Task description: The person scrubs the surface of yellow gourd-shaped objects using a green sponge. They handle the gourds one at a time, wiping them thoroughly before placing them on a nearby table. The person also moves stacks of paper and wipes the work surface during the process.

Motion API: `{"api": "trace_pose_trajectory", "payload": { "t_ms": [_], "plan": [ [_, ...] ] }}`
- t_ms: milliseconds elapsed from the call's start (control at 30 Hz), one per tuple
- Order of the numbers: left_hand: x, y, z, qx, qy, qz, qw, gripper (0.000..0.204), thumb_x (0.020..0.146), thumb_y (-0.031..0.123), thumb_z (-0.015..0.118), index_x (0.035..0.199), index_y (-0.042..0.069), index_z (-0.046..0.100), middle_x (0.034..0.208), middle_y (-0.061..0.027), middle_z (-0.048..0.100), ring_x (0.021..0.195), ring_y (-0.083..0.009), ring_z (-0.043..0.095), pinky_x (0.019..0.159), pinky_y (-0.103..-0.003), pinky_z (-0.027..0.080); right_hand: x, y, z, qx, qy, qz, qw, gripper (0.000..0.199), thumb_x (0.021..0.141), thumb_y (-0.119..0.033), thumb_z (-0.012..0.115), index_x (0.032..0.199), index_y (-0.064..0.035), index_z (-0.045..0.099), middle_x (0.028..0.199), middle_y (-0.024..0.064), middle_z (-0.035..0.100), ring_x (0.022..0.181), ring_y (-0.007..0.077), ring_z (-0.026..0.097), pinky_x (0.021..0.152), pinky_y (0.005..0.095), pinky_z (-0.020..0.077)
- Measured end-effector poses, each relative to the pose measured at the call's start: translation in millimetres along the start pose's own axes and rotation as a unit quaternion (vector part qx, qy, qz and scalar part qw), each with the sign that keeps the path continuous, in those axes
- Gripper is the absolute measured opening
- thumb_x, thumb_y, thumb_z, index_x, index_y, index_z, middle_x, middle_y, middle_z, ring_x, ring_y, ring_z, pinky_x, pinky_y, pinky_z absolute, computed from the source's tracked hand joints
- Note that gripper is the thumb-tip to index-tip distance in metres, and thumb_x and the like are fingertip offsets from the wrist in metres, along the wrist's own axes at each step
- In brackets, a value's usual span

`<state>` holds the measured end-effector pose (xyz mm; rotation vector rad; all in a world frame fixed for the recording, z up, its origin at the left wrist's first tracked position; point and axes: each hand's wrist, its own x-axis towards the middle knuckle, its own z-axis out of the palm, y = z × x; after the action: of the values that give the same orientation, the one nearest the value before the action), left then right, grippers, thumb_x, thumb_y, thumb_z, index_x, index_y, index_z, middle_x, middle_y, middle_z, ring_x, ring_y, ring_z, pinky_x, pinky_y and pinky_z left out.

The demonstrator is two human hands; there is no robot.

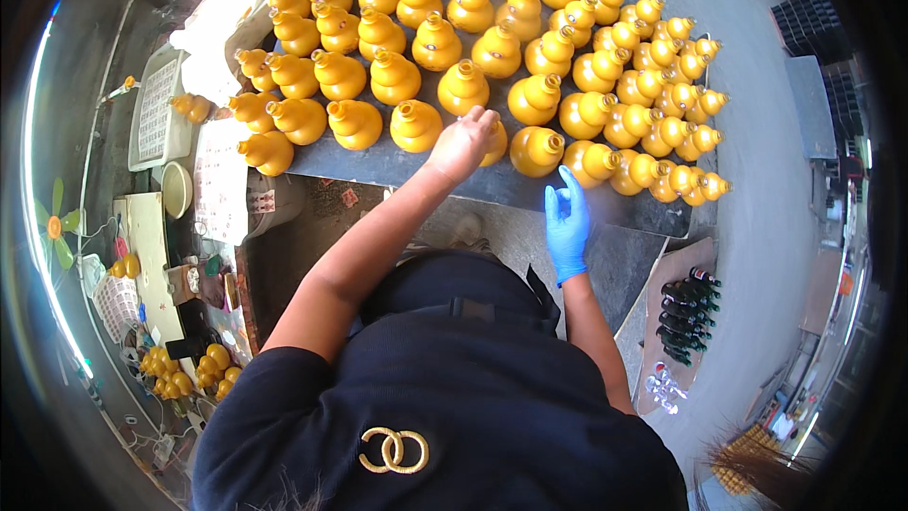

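Rows of glossy yellow gourd-shaped bottles (pixel 414 126) with short clear necks stand on a dark table (pixel 359 159) ahead of me. My bare left hand (pixel 462 144) is at the table's near edge, its fingers curled over the upper part of one gourd-shaped bottle (pixel 495 145). The hand hides much of that bottle. My right hand (pixel 567 225), in a blue glove, is held in front of the table edge with thumb and fingers apart and nothing between them. Nearest to it is another yellow bottle (pixel 537 151) in the front row.
On the left are a white crate (pixel 159 114), a round bowl (pixel 177 188) and a cluttered bench with more yellow gourds (pixel 168 374). At right, several dark green bottles (pixel 686 317) lie on a board (pixel 653 360) beside clear glassy pieces (pixel 664 388). A green-bladed fan (pixel 55 224) stands far left.
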<state>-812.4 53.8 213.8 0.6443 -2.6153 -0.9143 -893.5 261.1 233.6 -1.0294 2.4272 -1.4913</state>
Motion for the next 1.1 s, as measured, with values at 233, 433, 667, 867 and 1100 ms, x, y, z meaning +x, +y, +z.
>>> {"api": "trace_pose_trajectory", "payload": {
  "t_ms": [233,433,667,867,1100],
  "plan": [
    [-28,20,-50,-0.032,0.022,-0.023,0.999,0.064,0.075,0.008,0.074,0.133,0.007,0.048,0.123,-0.0186,0.054,0.11,-0.0341,0.055,0.093,-0.039,0.045,33,4,-35,-0.102,0.058,-0.109,0.987,0.03,0.084,-0.008,0.064,0.114,-0.0037,0.063,0.099,0.0159,0.064,0.088,0.0296,0.062,0.08,0.038,0.0484],
    [-117,-39,-84,-0.116,0.013,-0.087,0.989,0.059,0.08,-0.002,0.067,0.134,0.008,0.048,0.117,-0.0142,0.058,0.076,-0.0152,0.06,0.063,-0.026,0.05,82,122,-161,-0.388,0.253,-0.005,0.886,0.047,0.092,-0.03,0.053,0.13,-0.0022,0.052,0.135,0.0212,0.048,0.126,0.0358,0.046,0.104,0.0431,0.0359],
    [-228,-132,-128,-0.069,0.045,-0.214,0.973,0.046,0.087,0.006,0.061,0.132,0.006,0.049,0.093,-0.0087,0.065,0.072,-0.0134,0.062,0.065,-0.026,0.051,88,114,-140,-0.383,0.182,-0.049,0.904,0.054,0.093,-0.038,0.05,0.134,-0.0017,0.047,0.136,0.0247,0.045,0.127,0.0361,0.044,0.103,0.0451,0.036],
    [-324,-200,-119,-0.157,0.061,-0.484,0.859,0.04,0.088,0.013,0.063,0.126,0.005,0.053,0.089,-0.0046,0.065,0.066,-0.0095,0.06,0.051,-0.021,0.045,41,52,-51,-0.319,-0.023,-0.038,0.947,0.061,0.093,-0.041,0.051,0.143,-0.0085,0.037,0.148,0.0139,0.034,0.136,0.0302,0.034,0.11,0.0488,0.0223],
    [-384,-208,-122,-0.166,0.032,-0.558,0.812,0.039,0.087,0.018,0.064,0.123,0.004,0.056,0.093,-0.0079,0.065,0.07,-0.0136,0.064,0.054,-0.025,0.048,37,-28,24,-0.252,-0.09,-0.155,0.951,0.06,0.091,-0.04,0.053,0.141,-0.0092,0.04,0.145,0.0137,0.039,0.136,0.0292,0.035,0.11,0.0482,0.0222]
  ]
}}
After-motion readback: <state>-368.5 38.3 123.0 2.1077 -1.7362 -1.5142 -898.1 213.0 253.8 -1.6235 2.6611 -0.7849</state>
